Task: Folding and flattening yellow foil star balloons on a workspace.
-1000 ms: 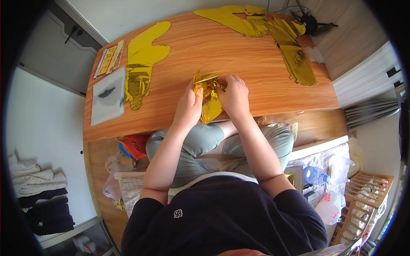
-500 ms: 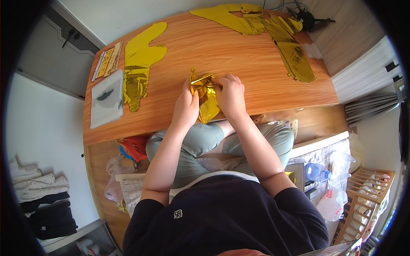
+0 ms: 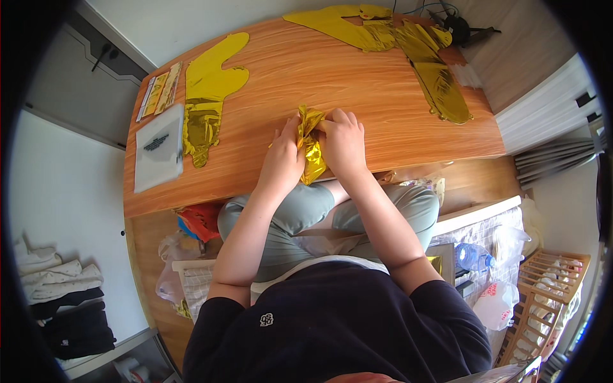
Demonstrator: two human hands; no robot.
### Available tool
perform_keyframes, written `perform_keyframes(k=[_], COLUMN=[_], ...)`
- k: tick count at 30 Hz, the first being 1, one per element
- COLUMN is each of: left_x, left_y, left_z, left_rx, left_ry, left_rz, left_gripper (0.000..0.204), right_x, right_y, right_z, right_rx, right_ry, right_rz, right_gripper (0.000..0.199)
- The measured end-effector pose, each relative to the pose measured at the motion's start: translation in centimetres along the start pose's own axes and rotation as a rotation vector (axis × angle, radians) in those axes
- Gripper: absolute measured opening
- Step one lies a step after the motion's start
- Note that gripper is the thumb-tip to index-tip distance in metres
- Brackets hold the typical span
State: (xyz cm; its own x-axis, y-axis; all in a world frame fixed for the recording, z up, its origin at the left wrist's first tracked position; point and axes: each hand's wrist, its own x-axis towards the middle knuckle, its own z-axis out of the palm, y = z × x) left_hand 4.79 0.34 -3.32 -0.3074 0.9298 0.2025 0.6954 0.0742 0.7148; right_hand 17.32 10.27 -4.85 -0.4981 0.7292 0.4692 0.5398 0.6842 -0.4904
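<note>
A crumpled gold foil balloon (image 3: 313, 155), uninflated, is between my two hands at the near edge of the table. My left hand (image 3: 285, 150) is closed around its left side. From the right, my right hand (image 3: 343, 140) pinches its upper part, fingers curled in. A bunched tip of foil sticks up between the hands, and the lower end hangs toward my lap. Some of the foil is hidden by my fingers. Flat gold foil balloons lie beyond: one at the left (image 3: 207, 96), one at the far side (image 3: 348, 25), one at the right (image 3: 434, 76).
On the wooden table (image 3: 274, 70), a clear plastic sleeve (image 3: 159, 150) and printed cards (image 3: 158, 92) lie at the left. A black stand with a cable (image 3: 456, 27) is at the far right corner. Below right are a water bottle (image 3: 474, 257) and a wooden rack (image 3: 543, 293).
My left hand has moved slightly right and closer to my right hand. The foil between them is more bunched, its upper tip shifted right.
</note>
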Motion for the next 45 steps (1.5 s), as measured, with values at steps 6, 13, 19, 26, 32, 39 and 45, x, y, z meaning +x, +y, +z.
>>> perform_keyframes(k=[6, 13, 19, 26, 32, 39, 45], left_x=[-0.2, -0.4, -0.5, -0.6, -0.6, -0.3, 0.1], left_y=[-1.6, -0.9, -1.5, -1.3, -1.3, -1.0, -0.7], left_z=[1.0, -0.1, 0.4, 0.3, -0.1, -1.1, -1.7], left_rx=[0.183, 0.180, 0.309, 0.320, 0.273, 0.360, 0.199], left_ry=[0.035, -0.020, -0.094, -0.078, -0.097, -0.213, -0.228], left_rz=[0.100, 0.197, 0.186, 0.203, 0.190, 0.238, 0.189], left_gripper=[0.057, 0.056, 0.060, 0.059, 0.061, 0.066, 0.064], right_x=[-1.0, -1.5, -0.4, -1.4, -1.0, -1.1, -0.7], right_y=[0.2, 0.7, 1.6, 3.1, 3.2, 2.9, 3.0], right_z=[-1.0, -0.7, -3.0, -5.2, -4.6, -4.6, -4.3], right_rx=[-0.124, -0.215, 0.306, 0.128, 0.196, 0.220, 0.176], right_ry=[-0.100, -0.102, -0.039, -0.102, -0.141, -0.100, -0.126], right_rz=[-0.171, -0.230, -0.033, 0.125, 0.189, 0.174, 0.155], right_gripper=[0.018, 0.020, 0.029, 0.023, 0.018, 0.019, 0.020])
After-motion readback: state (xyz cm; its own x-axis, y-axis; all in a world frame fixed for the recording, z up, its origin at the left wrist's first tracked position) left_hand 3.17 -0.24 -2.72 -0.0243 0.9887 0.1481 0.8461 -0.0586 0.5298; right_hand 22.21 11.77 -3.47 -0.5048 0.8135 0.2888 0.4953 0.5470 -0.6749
